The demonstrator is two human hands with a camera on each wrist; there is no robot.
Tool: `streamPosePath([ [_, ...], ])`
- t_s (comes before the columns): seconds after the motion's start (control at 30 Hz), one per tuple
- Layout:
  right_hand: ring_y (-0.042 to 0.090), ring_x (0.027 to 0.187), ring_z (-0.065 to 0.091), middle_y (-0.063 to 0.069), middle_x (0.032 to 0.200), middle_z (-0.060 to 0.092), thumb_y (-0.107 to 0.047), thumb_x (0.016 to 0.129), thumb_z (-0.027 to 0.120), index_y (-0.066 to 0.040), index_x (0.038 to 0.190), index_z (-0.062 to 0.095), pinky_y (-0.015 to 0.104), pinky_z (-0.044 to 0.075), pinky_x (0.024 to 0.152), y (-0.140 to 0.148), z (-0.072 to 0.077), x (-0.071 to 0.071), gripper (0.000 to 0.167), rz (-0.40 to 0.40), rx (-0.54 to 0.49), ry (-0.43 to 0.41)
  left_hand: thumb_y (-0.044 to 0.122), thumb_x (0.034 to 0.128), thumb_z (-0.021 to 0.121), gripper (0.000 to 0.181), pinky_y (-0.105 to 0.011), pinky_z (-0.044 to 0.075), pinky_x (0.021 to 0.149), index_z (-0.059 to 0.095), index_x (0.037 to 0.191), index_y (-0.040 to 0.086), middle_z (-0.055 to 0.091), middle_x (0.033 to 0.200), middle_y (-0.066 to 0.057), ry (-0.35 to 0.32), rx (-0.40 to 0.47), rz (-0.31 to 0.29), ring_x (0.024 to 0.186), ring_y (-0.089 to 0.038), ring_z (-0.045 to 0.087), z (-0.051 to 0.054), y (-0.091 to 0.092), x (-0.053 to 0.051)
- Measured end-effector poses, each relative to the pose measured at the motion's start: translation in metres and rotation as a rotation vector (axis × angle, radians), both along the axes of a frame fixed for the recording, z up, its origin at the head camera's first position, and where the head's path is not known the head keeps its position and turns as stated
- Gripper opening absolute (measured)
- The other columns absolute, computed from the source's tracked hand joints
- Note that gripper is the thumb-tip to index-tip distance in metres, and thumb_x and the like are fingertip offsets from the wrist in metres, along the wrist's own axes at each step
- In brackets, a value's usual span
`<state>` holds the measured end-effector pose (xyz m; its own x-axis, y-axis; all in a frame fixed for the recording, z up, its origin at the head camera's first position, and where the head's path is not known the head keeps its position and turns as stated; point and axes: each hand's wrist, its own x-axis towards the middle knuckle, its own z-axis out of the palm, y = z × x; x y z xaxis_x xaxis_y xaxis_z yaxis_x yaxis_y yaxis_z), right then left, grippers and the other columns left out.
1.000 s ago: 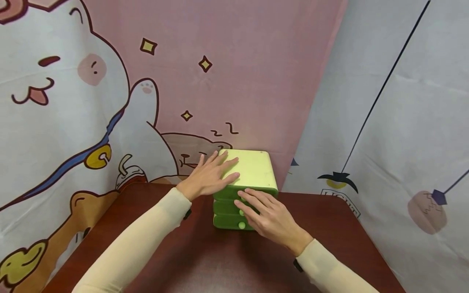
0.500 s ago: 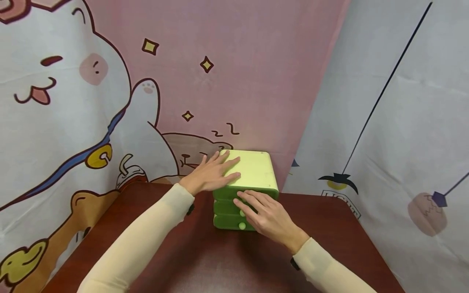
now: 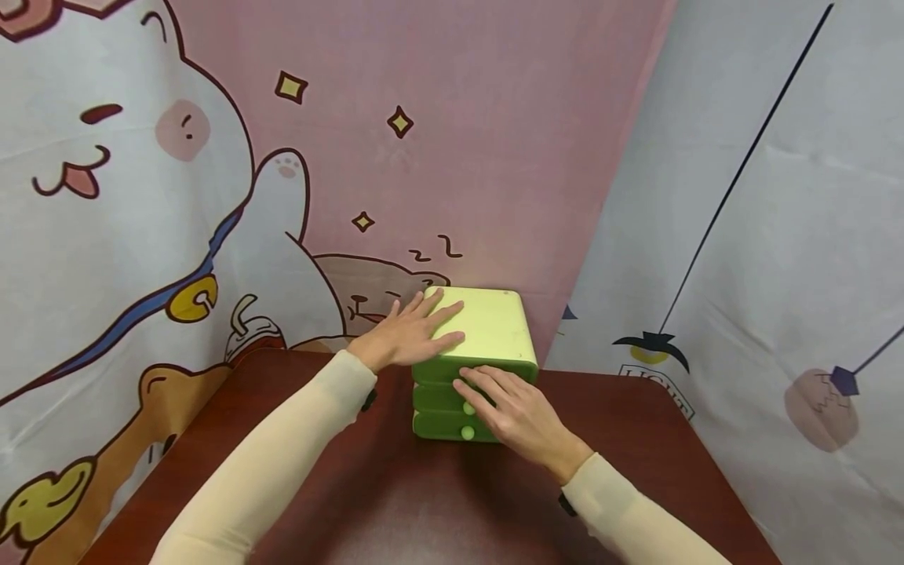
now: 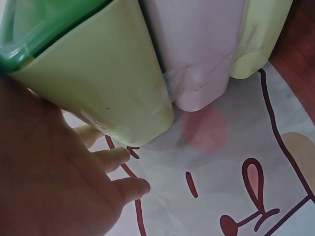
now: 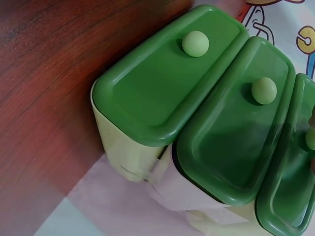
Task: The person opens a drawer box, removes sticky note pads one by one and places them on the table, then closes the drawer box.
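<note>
A small cabinet [image 3: 494,322] with a pale yellow-green top and three green drawer fronts stands on the table. My left hand [image 3: 406,336] rests on the left part of its top, fingers spread. In the left wrist view, the fingers [image 4: 113,158] reach past the edge of the top tier [image 4: 108,73]. At the top drawer front, my right hand [image 3: 523,416] pinches the round knob [image 5: 310,138], whose sides touch fingertips at the frame edge. The middle knob [image 5: 264,91] and bottom knob [image 5: 196,44] are untouched. All three drawers look closed.
The dark red-brown table [image 3: 424,510] extends around the cabinet. Right behind it hangs a pink cloth [image 3: 494,157] printed with cartoon animals. Another pale cloth [image 3: 777,275] borders the right side.
</note>
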<state>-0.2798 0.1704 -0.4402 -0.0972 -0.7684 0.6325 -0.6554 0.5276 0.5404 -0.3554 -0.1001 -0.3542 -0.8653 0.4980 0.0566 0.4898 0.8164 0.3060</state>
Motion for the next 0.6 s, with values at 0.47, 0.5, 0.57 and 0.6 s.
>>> streamPosePath([
  [0.47,0.029,0.121,0.077,0.013,0.135,0.081,-0.002,0.127,0.034,-0.003,0.143,0.081,0.037,0.069,0.105,-0.0035,0.0036,-0.0026,0.05,0.0,-0.023,-0.02,0.08,0.117,0.033,0.081,-0.077,0.001,0.146,0.02,0.188,0.042,0.003,0.2,-0.006,0.006,0.028,0.006,0.185,-0.046,0.003,-0.0034,-0.0001,-0.0011],
  [0.5,0.029,0.121,0.077,0.013,0.134,0.081,-0.002,0.127,0.034,-0.003,0.143,0.081,0.037,0.069,0.104,-0.0037,0.0037,-0.0026,0.05,0.002,-0.025,-0.022,0.08,0.1171,0.033,0.081,-0.078,0.002,0.146,0.021,0.188,0.042,0.003,0.2,-0.006,0.008,0.03,0.007,0.185,-0.047,0.004,-0.0036,0.0,-0.0009],
  [0.57,0.029,0.119,0.077,0.013,0.133,0.081,-0.002,0.127,0.034,-0.002,0.141,0.082,0.037,0.069,0.104,-0.0041,0.0037,-0.0029,0.049,0.01,-0.032,-0.024,0.079,0.1173,0.034,0.081,-0.078,0.003,0.146,0.021,0.188,0.042,0.004,0.2,-0.006,0.011,0.032,0.008,0.185,-0.047,0.004,-0.0036,0.0007,-0.0004],
  [0.6,0.028,0.119,0.077,0.014,0.132,0.081,-0.002,0.127,0.035,-0.002,0.141,0.082,0.037,0.069,0.103,-0.0043,0.0036,-0.003,0.049,0.013,-0.034,-0.025,0.079,0.1173,0.034,0.081,-0.078,0.003,0.146,0.022,0.188,0.041,0.004,0.2,-0.006,0.013,0.032,0.009,0.185,-0.047,0.004,-0.0036,0.0009,0.0],
])
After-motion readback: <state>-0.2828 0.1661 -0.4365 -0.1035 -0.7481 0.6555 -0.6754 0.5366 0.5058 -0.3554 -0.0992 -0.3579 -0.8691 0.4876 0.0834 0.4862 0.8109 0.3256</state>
